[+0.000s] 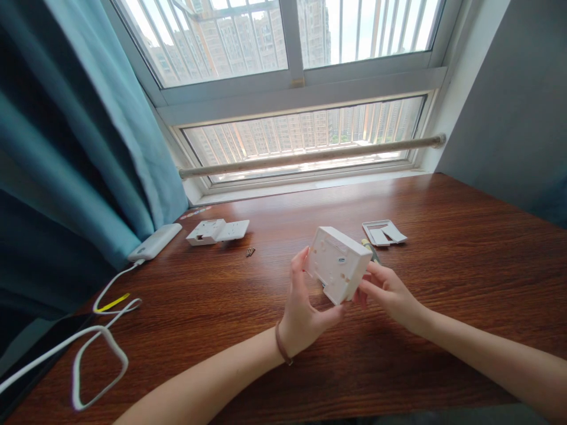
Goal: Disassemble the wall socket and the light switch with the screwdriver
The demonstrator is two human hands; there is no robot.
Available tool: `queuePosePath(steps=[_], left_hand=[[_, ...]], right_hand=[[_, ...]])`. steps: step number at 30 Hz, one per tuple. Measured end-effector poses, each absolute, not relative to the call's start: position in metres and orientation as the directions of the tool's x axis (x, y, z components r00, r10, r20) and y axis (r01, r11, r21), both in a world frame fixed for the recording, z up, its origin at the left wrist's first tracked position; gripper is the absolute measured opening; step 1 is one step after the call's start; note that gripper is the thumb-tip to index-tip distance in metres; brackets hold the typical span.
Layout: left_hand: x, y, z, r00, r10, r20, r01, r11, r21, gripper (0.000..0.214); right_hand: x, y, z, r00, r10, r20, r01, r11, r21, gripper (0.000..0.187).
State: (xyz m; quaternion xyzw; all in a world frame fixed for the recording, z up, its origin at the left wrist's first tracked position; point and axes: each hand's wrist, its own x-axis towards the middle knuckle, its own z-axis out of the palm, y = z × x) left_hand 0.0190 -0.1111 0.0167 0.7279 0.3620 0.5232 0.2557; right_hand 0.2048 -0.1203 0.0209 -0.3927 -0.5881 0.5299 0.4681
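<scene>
Both hands hold a white square plastic box [337, 263] up over the wooden desk [443, 248], its back side toward me. My left hand [302, 311] grips its left edge with fingers curled up and the thumb under the box. My right hand [386, 290] pinches the right lower corner. A yellow-handled tool [371, 250] lies partly hidden behind the box.
A white socket part [216, 231] and small dark screws [250, 252] lie at the back left. A white frame piece [383, 232] lies at the back right. A white power bank [155, 241] with a looping white cable [95, 348] sits by the teal curtain [80, 147].
</scene>
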Motion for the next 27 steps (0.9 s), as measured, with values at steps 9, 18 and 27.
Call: queuePosePath(steps=[9,18,27], left_hand=[[0.018,-0.103,0.011,0.149,0.824,0.547,0.344,-0.561,0.753,0.102],[0.018,-0.091,0.016,0.074,0.817,0.572,0.277,-0.568,0.775,0.09],[-0.061,-0.025,0.037,-0.251,0.634,0.732,0.453,-0.591,0.667,0.083]], right_hand=[[0.202,-0.117,0.016,-0.398,0.917,-0.005,-0.451,-0.201,-0.87,0.027],[0.201,-0.114,0.016,-0.377,0.926,-0.018,-0.464,-0.206,-0.861,0.032],[0.22,-0.1,0.021,-0.187,0.98,-0.072,-0.492,-0.156,-0.856,0.024]])
